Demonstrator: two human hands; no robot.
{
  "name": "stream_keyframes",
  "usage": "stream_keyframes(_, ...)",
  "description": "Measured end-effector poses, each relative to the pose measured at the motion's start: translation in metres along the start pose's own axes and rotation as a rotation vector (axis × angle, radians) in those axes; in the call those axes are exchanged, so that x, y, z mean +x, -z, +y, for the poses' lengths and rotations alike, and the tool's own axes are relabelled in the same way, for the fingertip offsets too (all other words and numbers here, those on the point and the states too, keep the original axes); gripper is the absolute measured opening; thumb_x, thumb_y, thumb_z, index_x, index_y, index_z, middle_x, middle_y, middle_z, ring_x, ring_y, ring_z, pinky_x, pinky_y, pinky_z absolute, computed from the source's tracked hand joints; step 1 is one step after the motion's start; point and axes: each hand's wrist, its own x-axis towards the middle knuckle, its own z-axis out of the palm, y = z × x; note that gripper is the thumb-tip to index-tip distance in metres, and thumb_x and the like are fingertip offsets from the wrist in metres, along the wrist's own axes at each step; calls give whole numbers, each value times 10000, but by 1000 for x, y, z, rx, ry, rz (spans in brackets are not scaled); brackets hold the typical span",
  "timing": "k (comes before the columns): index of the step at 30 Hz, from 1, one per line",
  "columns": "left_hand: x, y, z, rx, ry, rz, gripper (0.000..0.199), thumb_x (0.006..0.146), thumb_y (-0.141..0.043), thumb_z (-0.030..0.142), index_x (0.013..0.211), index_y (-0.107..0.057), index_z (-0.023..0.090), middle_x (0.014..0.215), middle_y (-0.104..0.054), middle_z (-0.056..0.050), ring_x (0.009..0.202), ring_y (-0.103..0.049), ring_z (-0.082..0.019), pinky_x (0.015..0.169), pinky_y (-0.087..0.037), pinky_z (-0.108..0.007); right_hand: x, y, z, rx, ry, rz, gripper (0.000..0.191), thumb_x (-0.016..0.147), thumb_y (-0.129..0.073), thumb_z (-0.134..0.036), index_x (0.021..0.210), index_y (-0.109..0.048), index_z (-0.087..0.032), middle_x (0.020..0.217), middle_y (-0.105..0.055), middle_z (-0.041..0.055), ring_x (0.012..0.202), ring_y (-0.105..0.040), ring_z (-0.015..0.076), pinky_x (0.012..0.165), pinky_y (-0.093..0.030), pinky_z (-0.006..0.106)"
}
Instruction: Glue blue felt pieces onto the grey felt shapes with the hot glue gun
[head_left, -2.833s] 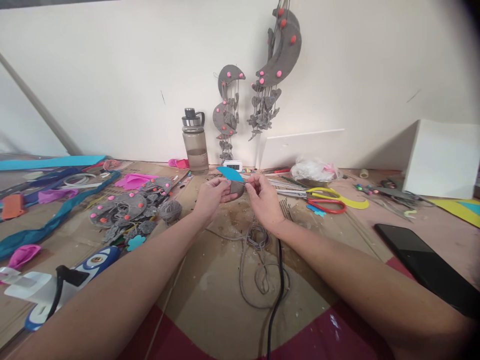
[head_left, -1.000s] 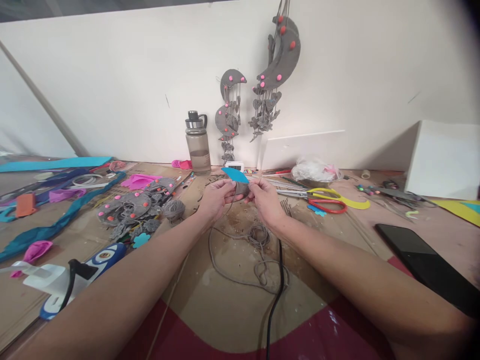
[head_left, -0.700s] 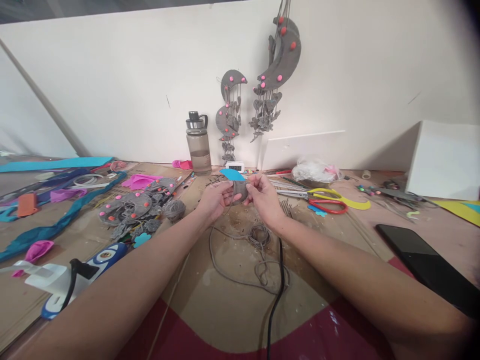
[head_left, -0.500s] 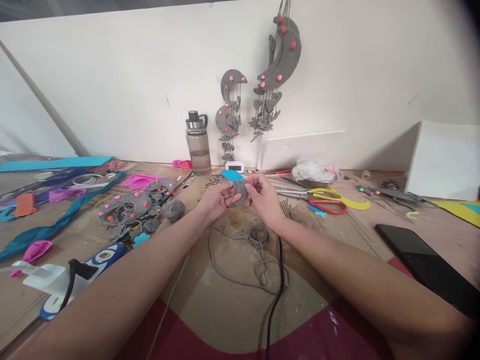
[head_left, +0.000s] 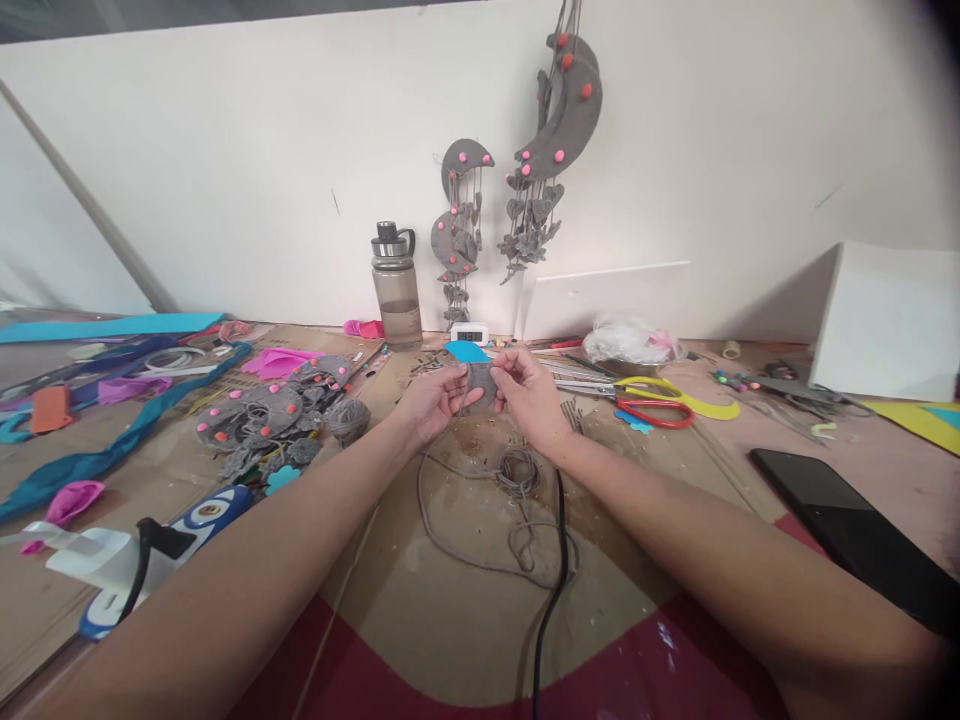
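Between my two hands is a blue crescent-like cutout (head_left: 467, 351), its lower part wrapped in grey yarn (head_left: 481, 380). My left hand (head_left: 433, 402) pinches the wrapped part from the left, thumb on top. My right hand (head_left: 534, 398) has its thumb and fingers closed at the right edge of the same wrapped part; whether they grip the yarn strand or the cutout itself is too small to tell. Below the hands, a loose strand of yarn (head_left: 517, 472) lies coiled and looped on the cardboard (head_left: 450, 630). A grey yarn ball (head_left: 348, 421) sits beside my left wrist.
Left are finished grey crescents with pink dots (head_left: 274, 410), a glue bottle (head_left: 202, 515) and fabric strips. A water bottle (head_left: 397, 300) stands at the back. Scissors (head_left: 660, 405) and a phone (head_left: 840, 530) lie right. A black cable (head_left: 551, 610) crosses the front. Hanging crescents (head_left: 574, 110) decorate the wall.
Hardly anything differs. The cutout has shifted very slightly to the right in my hands, and both hands keep their grip.
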Motion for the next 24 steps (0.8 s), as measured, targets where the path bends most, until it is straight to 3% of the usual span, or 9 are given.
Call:
stream_keyframes(13, 1, 1, -1, -1, 15, 3, 86, 838, -569, 68, 825, -653, 74, 744, -702, -76, 611, -659, -98, 626, -592, -196, -1, 0, 5, 12, 7, -5, 136, 796, -571, -327, 807, -490, -219, 682, -496, -64, 452, -488, 72, 420, -427, 229)
stream_keyframes(19, 1, -1, 0, -9, 19, 17, 95, 838, -564, 65, 816, -655, 85, 736, -703, -67, 609, -654, -92, 625, -589, -187, -2, -1, 7, 19, 36, -9, 200, 805, -576, -333, 958, -486, -241, 737, -513, -65, 463, -501, 70, 430, -458, 226)
stream_keyframes(24, 0, -2, 0, -1, 12, 14, 97, 839, -561, 59, 820, -653, 81, 731, -698, -66, 614, -656, -96, 619, -589, -192, -2, 0, 8, -22, 46, -17, 135, 819, -559, -331, 889, -518, -222, 738, -524, -55, 450, -509, 66, 428, -457, 229)
